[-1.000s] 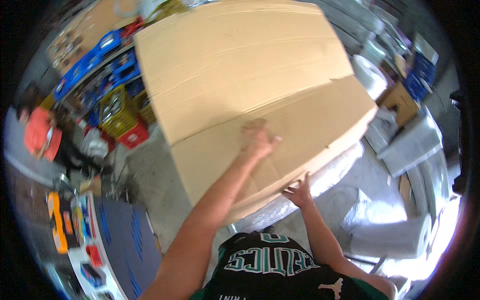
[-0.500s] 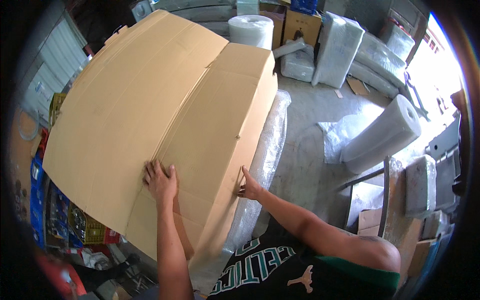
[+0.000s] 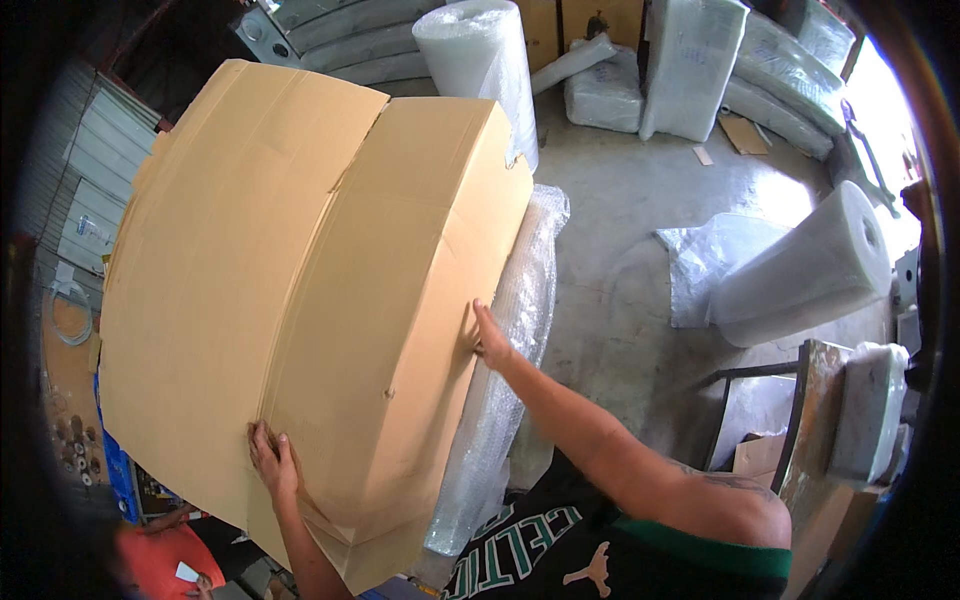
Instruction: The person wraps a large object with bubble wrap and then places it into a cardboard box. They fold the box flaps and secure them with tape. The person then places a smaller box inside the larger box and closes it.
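A large brown cardboard sheet (image 3: 215,250), creased lengthwise, spreads before me, its narrower panel (image 3: 370,270) folded down along the right into a side flap (image 3: 455,270). Near the close end of the crease, my left hand (image 3: 275,462) rests on the board, fingers stretched and thumb apart. My right hand (image 3: 491,338) presses against the side flap, thumb raised and fingers apart from it; the fingertips are partly hidden. Beneath that side, a long bubble-wrapped item (image 3: 525,290) sticks out. What else lies under the cardboard is hidden.
A leaning plastic wrap roll (image 3: 800,275) stands on the right, with a worn table (image 3: 815,420) nearer me. Another roll (image 3: 470,60) and wrapped bundles (image 3: 695,65) stand at the back. A person in an orange-red top (image 3: 165,555) is at the lower left.
The cardboard has shifted toward me, with my left hand moving nearer along with it. My right hand now touches farther along the side flap. More of the other person shows at lower left.
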The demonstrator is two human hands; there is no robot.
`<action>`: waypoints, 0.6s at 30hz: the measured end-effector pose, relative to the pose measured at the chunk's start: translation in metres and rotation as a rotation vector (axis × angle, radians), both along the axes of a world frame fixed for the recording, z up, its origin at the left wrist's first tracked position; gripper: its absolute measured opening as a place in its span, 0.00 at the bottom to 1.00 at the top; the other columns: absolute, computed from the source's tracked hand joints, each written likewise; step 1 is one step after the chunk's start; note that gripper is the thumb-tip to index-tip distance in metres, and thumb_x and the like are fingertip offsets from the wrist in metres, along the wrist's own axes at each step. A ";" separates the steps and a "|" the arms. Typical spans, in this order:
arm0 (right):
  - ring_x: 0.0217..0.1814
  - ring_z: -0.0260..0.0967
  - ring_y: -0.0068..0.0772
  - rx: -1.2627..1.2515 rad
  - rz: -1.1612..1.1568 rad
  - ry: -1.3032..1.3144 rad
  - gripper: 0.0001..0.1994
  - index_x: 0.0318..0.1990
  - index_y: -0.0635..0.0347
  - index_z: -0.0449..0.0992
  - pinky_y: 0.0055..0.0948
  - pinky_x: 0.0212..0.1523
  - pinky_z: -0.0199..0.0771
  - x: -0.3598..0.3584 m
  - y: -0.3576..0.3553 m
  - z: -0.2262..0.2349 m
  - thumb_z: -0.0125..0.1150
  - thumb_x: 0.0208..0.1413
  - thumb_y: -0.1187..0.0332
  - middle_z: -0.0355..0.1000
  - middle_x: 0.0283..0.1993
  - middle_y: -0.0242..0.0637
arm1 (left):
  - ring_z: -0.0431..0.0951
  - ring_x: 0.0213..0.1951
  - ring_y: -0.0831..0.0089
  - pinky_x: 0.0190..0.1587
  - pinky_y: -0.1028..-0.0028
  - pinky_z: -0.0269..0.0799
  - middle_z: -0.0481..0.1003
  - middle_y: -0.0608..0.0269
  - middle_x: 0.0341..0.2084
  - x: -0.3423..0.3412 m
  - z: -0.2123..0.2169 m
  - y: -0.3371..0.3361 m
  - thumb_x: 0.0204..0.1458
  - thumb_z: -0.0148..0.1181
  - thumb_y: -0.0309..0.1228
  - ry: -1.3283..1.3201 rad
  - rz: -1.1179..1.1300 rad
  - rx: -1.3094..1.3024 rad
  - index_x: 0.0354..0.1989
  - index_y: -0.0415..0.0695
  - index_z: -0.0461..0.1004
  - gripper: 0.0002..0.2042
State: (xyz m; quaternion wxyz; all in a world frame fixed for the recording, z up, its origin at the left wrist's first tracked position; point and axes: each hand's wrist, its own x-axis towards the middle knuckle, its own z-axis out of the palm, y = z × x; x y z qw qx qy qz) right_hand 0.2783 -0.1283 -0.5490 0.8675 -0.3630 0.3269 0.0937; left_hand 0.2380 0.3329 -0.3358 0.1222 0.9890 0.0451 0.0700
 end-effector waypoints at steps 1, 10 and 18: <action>0.84 0.35 0.58 -0.047 -0.049 0.020 0.57 0.80 0.54 0.35 0.63 0.74 0.49 0.018 -0.018 -0.011 0.55 0.57 0.27 0.34 0.84 0.50 | 0.53 0.74 0.48 0.75 0.51 0.48 0.55 0.46 0.74 0.002 -0.002 0.001 0.63 0.56 0.39 -0.007 0.002 -0.010 0.72 0.43 0.60 0.29; 0.43 0.68 0.39 -0.468 -0.114 0.141 0.24 0.60 0.58 0.71 0.46 0.37 0.71 0.180 -0.159 -0.096 0.49 0.62 0.55 0.71 0.46 0.44 | 0.55 0.73 0.42 0.74 0.51 0.50 0.57 0.36 0.71 0.001 -0.010 0.001 0.63 0.54 0.32 -0.111 -0.129 0.003 0.70 0.35 0.60 0.27; 0.62 0.69 0.44 -0.640 -0.065 0.022 0.24 0.68 0.59 0.68 0.41 0.60 0.70 0.211 -0.245 -0.106 0.47 0.65 0.64 0.72 0.64 0.45 | 0.62 0.68 0.42 0.70 0.52 0.58 0.61 0.41 0.68 -0.002 0.006 -0.027 0.65 0.55 0.36 -0.073 0.042 0.345 0.68 0.40 0.66 0.25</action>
